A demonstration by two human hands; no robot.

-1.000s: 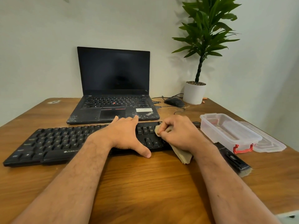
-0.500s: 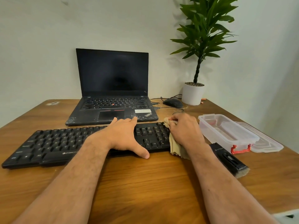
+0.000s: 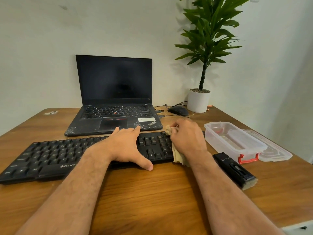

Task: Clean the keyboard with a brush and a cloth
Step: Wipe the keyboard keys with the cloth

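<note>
Open laptop (image 3: 115, 102), mouse (image 3: 178, 110), potted plant (image 3: 199, 100) (white pot), clear box (image 3: 233, 141).

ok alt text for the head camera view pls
A person's right hand wipes the right end of a black keyboard with a beige cloth while the left hand lies flat on the keys. A brush lies beside a clear plastic box; behind are a laptop, mouse and potted plant.

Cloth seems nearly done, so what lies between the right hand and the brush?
Nothing visible. The brush lies on bare table just right of the right hand, which grips the cloth at the keyboard's right end.
</note>
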